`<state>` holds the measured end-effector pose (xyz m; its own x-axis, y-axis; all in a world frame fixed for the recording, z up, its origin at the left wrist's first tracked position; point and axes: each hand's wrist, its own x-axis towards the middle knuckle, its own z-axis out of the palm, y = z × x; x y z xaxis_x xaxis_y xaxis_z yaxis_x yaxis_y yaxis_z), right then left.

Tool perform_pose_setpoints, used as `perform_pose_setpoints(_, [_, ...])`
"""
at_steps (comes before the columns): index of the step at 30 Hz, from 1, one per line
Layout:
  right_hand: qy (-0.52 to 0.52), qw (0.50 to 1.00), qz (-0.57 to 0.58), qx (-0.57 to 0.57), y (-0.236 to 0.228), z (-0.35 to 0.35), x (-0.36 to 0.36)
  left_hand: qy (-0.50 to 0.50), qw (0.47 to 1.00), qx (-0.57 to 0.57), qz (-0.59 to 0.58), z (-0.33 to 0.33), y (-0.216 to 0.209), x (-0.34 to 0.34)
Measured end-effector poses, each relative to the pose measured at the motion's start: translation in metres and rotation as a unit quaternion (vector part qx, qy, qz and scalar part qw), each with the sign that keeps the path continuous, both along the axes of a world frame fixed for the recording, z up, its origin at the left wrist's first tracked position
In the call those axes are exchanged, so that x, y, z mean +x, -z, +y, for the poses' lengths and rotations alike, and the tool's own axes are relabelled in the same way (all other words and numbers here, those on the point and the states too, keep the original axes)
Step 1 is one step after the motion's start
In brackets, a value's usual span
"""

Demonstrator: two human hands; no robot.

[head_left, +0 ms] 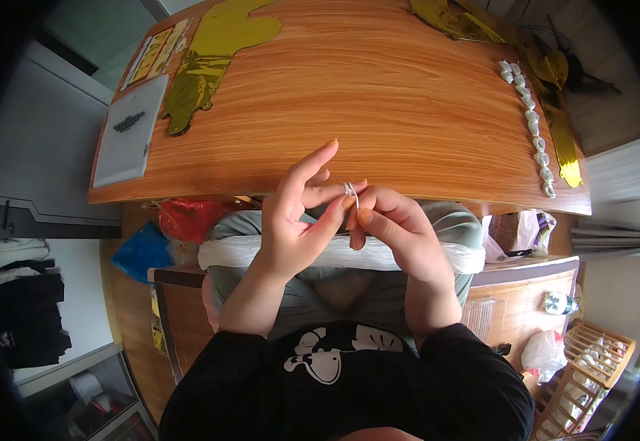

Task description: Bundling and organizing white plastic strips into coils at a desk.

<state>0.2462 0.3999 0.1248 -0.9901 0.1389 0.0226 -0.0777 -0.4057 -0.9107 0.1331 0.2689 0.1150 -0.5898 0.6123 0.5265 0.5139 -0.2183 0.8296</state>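
Note:
A thin white string [349, 189] is looped around a finger of my left hand [294, 217], just beyond the table's near edge. That hand's thumb presses toward the wound string, while another finger points up and away from it. Close against it on the right, my right hand [401, 231] pinches the string between thumb and fingers. A short stretch of string runs down between the two hands. Across my lap lies a long white bundle [327, 253], which looks like strands or thin plastic; the hands partly cover it.
Several small tied white string bundles [535, 125] form a row at the wooden table's [349, 103] right side. Gold foil shapes [202, 70] lie far left, more gold foil [570, 165] at right. A white tray-like box [130, 136] holds dark thin pieces. Bags sit below the table.

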Motion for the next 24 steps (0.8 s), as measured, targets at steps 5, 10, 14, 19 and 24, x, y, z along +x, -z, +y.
perform_pose_setpoints(5, [0.05, 0.994, -0.005, 0.093, -0.008, -0.012, 0.0, 0.079, 0.972, 0.014, -0.22, 0.0, -0.001, 0.005])
perform_pose_setpoints(10, [0.102, 0.966, 0.002, 0.235, -0.006, -0.021, -0.004, 0.091, 0.943, 0.071, -0.312, 0.001, -0.004, 0.01])
perform_pose_setpoints(14, [0.002, 0.998, -0.04, 0.044, 0.004, -0.007, -0.005, 0.218, 0.86, 0.194, -0.419, 0.0, 0.005, -0.001])
perform_pose_setpoints(19, [-0.059, 0.974, 0.018, -0.218, 0.0, 0.006, 0.001, 0.046, 0.998, -0.034, 0.041, -0.017, 0.005, -0.014])
perform_pose_setpoints(24, [-0.125, 0.989, -0.074, 0.028, -0.006, -0.001, -0.003, 0.105, 0.994, 0.027, -0.027, -0.016, -0.01, -0.006])
